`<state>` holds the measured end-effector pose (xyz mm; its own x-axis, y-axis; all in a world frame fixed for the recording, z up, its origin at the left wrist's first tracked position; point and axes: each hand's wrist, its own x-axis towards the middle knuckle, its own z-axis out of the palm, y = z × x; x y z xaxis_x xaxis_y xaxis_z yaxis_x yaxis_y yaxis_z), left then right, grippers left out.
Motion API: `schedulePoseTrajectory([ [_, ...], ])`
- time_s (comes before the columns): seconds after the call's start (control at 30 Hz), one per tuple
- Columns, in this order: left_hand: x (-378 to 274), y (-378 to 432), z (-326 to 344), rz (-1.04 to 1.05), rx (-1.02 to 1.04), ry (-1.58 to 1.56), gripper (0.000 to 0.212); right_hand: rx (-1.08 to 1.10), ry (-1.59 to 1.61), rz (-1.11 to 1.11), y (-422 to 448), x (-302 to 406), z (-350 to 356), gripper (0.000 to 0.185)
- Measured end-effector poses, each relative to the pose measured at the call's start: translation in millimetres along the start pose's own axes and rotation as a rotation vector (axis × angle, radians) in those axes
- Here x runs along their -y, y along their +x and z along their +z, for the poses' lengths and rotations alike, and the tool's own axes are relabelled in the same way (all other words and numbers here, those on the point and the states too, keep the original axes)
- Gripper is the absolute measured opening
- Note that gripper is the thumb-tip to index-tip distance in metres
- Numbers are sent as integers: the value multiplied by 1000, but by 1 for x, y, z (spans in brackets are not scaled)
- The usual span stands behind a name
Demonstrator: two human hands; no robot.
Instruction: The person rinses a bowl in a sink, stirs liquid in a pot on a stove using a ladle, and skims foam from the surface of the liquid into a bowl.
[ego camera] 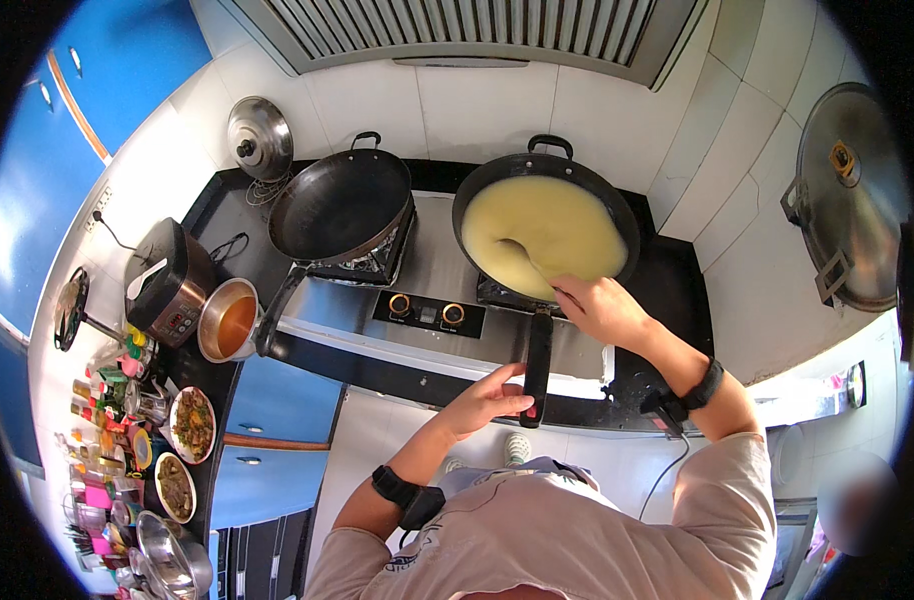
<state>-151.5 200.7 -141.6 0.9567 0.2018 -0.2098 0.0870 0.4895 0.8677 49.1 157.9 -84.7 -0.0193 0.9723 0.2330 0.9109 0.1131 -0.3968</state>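
Note:
A black wok [466, 184] on the right burner is nearly full of pale yellow liquid [569, 217]. My right hand [595, 304] grips a metal utensil at the wok's near edge; its far end dips into the liquid and is partly hidden, so I cannot tell its kind. My left hand [494, 401] closes its fingers around the end of the wok's long black handle [538, 360]. On the left burner rests a second, bare wok [344, 202], its handle pointing towards the front left.
Left of the stove [442, 247] stand a metal pot of orange-brown liquid [235, 326] and a rice cooker [168, 285]. Plates of food [192, 424], condiment jars and metal bowls [164, 555] line the left counter. A range hood [464, 45] hangs above; a large lid [847, 210] is on the right wall.

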Motion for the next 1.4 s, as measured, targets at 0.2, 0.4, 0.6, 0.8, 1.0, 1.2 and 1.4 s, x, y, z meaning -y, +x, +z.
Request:
schedulePoseTrajectory([
  [0.2, 1, 0, 0, -3, -5, -8, 47, -98, -137, -55, 25, -20, 24, 15],
  [0.4, -1, -1, 2, -8, -18, 40, 48, -2, -506, 27, 32, -50, 23, 14],
  [0.6, 2, -1, 1, -12, -31, 23, 49, 156, -589, 129, 16, -53, 2, 11],
  [0.8, 1, 0, 1, -19, -23, 25, 49, 99, -580, 68, -15, -45, -13, 9],
  [1.0, 4, 2, -3, 0, 9, 25, 45, 57, -310, 59, -30, -15, -34, 10],
  [1.2, 4, 2, -3, 10, 15, 3, 44, 42, 80, 157, -21, 13, -38, 13],
  [1.4, 0, 2, 2, -7, -1, -8, 47, -3, 345, 238, 6, -7, -2, 17],
])
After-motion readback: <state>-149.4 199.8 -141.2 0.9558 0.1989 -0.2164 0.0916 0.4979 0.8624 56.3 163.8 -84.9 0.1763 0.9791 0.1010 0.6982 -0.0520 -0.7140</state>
